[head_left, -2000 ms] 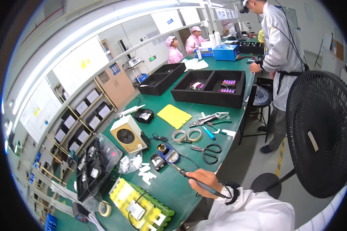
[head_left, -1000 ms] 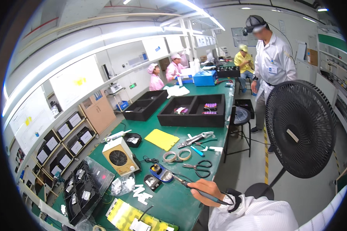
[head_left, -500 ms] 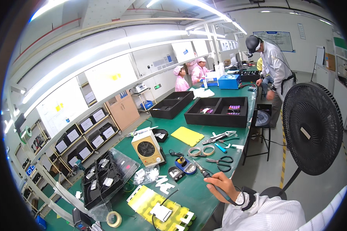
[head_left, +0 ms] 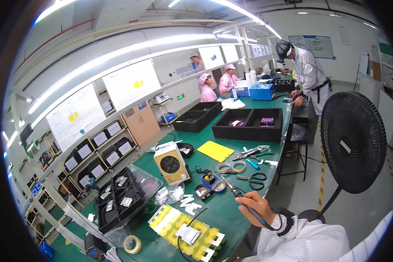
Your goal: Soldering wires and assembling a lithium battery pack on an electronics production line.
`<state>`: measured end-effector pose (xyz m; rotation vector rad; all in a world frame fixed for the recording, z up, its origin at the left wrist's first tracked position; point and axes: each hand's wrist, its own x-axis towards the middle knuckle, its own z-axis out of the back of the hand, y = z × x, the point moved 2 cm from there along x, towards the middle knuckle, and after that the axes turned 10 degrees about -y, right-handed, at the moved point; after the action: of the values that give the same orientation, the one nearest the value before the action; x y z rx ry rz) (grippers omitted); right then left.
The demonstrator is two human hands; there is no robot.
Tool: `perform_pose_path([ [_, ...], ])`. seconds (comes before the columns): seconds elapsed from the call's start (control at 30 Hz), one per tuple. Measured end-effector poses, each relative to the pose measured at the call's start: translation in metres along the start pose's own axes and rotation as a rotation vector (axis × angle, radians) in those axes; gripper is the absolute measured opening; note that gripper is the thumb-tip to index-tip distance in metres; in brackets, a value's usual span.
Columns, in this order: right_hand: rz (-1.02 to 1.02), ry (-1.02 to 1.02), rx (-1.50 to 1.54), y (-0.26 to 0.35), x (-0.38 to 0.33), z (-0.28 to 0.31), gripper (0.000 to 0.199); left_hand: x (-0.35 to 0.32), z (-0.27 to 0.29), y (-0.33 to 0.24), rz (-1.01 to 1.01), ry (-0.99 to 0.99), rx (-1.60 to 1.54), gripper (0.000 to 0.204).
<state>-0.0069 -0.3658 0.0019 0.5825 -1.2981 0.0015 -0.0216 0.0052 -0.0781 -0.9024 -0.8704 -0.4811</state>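
Observation:
My right hand point(head_left: 254, 208) is closed round the handle of a soldering iron point(head_left: 236, 192), whose tip points up and left over the green bench. Its cable runs back past my wrist. Just left of the tip is a blue soldering stand point(head_left: 215, 183), with a small dark tray of bits point(head_left: 202, 192) beside it. Nearer me lies a yellow battery pack point(head_left: 170, 222) with a white-wrapped board point(head_left: 189, 235) and a black wire on it. White strips point(head_left: 188, 204) lie behind the pack. My left hand is not in view.
Scissors point(head_left: 254, 178), tape rolls point(head_left: 239, 166), a yellow sheet point(head_left: 215, 151) and a cream fan unit point(head_left: 171, 164) stand or lie beyond the iron. Black foam boxes point(head_left: 249, 131) sit farther back. A large black fan point(head_left: 353, 142) rises at right. Co-workers point(head_left: 308, 72) work at the far end.
The bench view has shifted slightly right and down. My right hand still grips the soldering iron. The standing co-worker at the far right has leaned in, hands lower to the bench.

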Motion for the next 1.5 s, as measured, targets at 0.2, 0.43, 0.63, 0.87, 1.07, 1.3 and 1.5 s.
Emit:
perform_pose_path([
  [0.2,-0.045,-0.03,0.053,-0.013,-0.003,0.015,0.031,0.004,-0.016,0.006,-0.07,0.202,-0.063,0.01],
  [0.43,-0.051,-0.04,0.096,-0.019,0.001,0.016,0.03,0.017,-0.038,-0.028,-0.053,0.015,-0.101,0.009],
  [0.63,-0.115,-0.045,0.094,-0.032,-0.001,0.008,0.022,0.021,-0.041,-0.025,-0.027,0.022,-0.122,0.008],
  [0.87,-0.242,-0.046,0.183,-0.037,-0.001,-0.005,0.019,0.012,-0.054,-0.015,0.072,0.069,-0.116,0.009],
  [1.07,-0.077,0.236,0.149,-0.05,-0.003,-0.002,0.02,0.036,-0.066,-0.013,-0.119,-0.08,0.031,0.013],
  [1.3,-0.317,0.056,0.419,-0.038,-0.039,-0.015,0.02,0.064,-0.06,-0.032,-0.033,-0.058,0.302,0.015],
  [1.5,0.175,0.215,0.614,-0.017,-0.01,-0.021,0.013,0.081,-0.077,-0.047,-0.031,0.067,0.263,0.017],
])
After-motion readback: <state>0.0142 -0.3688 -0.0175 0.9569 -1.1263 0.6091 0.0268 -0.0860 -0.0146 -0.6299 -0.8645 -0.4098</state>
